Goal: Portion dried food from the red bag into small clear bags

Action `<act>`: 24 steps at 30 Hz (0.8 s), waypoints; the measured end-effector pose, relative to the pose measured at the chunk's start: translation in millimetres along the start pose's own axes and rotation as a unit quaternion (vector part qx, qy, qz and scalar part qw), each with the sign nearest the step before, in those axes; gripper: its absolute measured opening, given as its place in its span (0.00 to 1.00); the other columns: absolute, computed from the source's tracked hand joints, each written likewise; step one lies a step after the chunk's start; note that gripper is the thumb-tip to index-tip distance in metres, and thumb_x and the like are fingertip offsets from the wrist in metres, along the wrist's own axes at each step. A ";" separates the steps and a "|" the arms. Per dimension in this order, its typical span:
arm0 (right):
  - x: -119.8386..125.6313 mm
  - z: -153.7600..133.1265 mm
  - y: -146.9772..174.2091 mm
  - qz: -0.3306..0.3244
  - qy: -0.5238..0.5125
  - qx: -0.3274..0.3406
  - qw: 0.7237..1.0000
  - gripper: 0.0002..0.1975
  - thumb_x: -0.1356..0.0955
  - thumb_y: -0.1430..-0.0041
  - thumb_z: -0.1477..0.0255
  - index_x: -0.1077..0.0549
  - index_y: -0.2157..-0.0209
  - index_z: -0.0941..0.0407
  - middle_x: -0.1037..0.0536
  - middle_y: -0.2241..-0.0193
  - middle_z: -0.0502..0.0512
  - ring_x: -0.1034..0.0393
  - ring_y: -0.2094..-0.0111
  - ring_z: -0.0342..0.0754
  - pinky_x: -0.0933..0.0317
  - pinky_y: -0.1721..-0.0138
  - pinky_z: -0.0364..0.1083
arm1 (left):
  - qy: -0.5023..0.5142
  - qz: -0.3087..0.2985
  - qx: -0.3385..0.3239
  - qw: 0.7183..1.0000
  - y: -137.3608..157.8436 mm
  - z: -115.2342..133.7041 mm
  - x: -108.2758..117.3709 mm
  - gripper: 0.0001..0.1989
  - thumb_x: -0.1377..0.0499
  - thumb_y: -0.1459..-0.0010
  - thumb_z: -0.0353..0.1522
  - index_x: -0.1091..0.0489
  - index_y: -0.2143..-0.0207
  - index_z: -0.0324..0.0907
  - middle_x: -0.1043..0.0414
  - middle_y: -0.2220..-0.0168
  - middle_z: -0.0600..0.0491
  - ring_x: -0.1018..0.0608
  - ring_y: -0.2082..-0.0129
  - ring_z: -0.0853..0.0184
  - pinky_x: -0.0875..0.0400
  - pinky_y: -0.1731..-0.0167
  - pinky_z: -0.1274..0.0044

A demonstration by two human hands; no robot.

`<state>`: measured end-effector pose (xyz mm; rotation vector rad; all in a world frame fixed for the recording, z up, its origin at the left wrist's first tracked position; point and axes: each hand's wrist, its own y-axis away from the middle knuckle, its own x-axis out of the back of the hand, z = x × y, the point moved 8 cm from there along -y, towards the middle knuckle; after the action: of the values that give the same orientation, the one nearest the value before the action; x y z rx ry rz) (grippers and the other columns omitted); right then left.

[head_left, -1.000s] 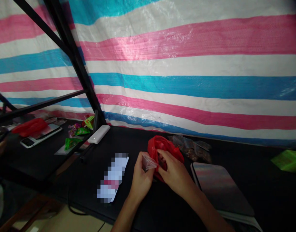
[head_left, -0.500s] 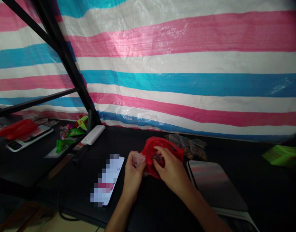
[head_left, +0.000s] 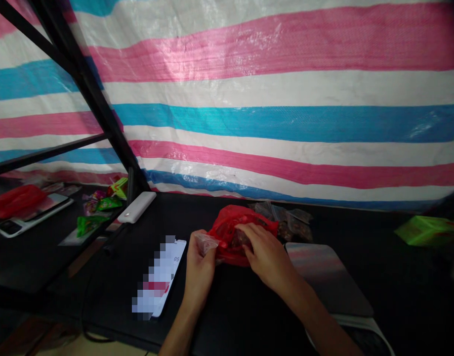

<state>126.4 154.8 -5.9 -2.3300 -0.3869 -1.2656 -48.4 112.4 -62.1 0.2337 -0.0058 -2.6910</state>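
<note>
A red plastic bag (head_left: 230, 217) lies open on the black table in front of me, with small brown pieces inside that I cannot identify. My left hand (head_left: 201, 254) is closed on a small clear plastic bag (head_left: 206, 242) at the left rim of the red one. Curled into the mouth of the red bag is my right hand (head_left: 262, 249); its fingertips are down among the brown contents, and whether they grip any is hidden. Just behind lie several small clear bags (head_left: 291, 222) with brown contents.
A kitchen scale (head_left: 328, 277) stands at right beside my forearm, and a lit phone (head_left: 162, 282) lies at left. Farther left are a white power bank-like block (head_left: 138, 207), green packets (head_left: 91, 225) and another scale (head_left: 34, 215). A striped sheet (head_left: 286, 118) hangs behind.
My right hand has sunk lower into the red bag, whose mouth now lies wider and flatter. My left hand keeps hold of the clear bag. The camera view has shifted slightly.
</note>
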 end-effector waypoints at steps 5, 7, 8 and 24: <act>-4.4 1.9 0.7 -0.031 0.043 0.021 0.998 0.29 0.37 0.42 0.86 0.29 0.41 0.53 0.24 0.44 0.58 0.32 0.43 0.56 0.38 0.42 0.55 | -0.019 -0.005 -0.018 1.000 2.8 5.2 -4.1 0.15 0.37 0.45 0.32 0.34 0.55 0.44 0.30 0.66 0.57 0.25 0.70 0.69 0.27 0.71 0.80; -6.4 -0.6 0.2 -0.036 0.041 0.031 0.998 0.29 0.38 0.41 0.86 0.29 0.41 0.53 0.23 0.44 0.58 0.32 0.43 0.55 0.38 0.43 0.54 | -0.019 -0.011 -0.010 1.000 4.1 6.8 -6.7 0.16 0.36 0.44 0.34 0.36 0.55 0.45 0.30 0.66 0.58 0.25 0.71 0.69 0.27 0.72 0.80; -6.8 -1.7 -0.3 -0.037 0.038 0.033 0.998 0.28 0.38 0.41 0.86 0.29 0.41 0.53 0.22 0.45 0.58 0.32 0.43 0.55 0.38 0.43 0.54 | -0.022 -0.015 -0.008 1.000 4.9 7.6 -8.2 0.17 0.35 0.44 0.36 0.36 0.55 0.45 0.30 0.66 0.58 0.25 0.71 0.69 0.27 0.71 0.79; -12.4 -17.4 5.0 -0.058 -0.052 0.031 0.996 0.29 0.33 0.42 0.82 0.32 0.39 0.51 0.24 0.45 0.56 0.30 0.44 0.54 0.38 0.42 0.51 | 0.097 -0.014 0.053 0.994 7.1 -1.6 -13.7 0.23 0.35 0.51 0.26 0.36 0.52 0.44 0.25 0.63 0.56 0.22 0.67 0.69 0.27 0.65 0.78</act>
<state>109.6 141.1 -9.4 -2.3569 -0.5964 -1.1691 -32.9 111.8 -61.1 0.5319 -0.0875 -2.6876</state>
